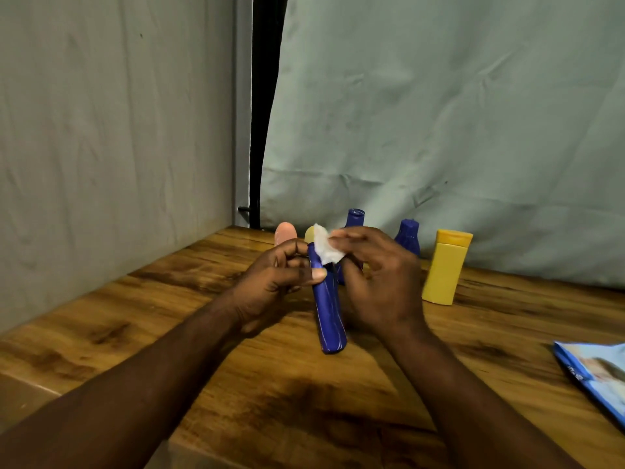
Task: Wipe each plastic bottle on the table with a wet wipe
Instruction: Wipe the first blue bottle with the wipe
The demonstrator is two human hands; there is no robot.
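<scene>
I have the dark blue bottle (330,316) at centre frame, tilted, cap end up. My left hand (280,279) grips its upper part, thumb curled across the front, and my right hand (382,286) pinches the crumpled wet wipe (325,249) against the cap end. Whether its base touches the table (169,333) I cannot tell.

The main risk, as I judge it, is that a wet surface and a grip this high could let the bottle slide or swing out. Just behind my knuckles stand a peach bottle (285,233), a yellowish one mostly hidden, a taller blue bottle (354,218) and a shorter blue bottle (409,235); a wide upward stroke could topple them. The yellow bottle (446,269) stands close at the right.

Free room is the bare wood at lower centre. The near table edge runs along the bottom left, the wall hems in the left, and the wipes pack (598,377) lies at the right edge
</scene>
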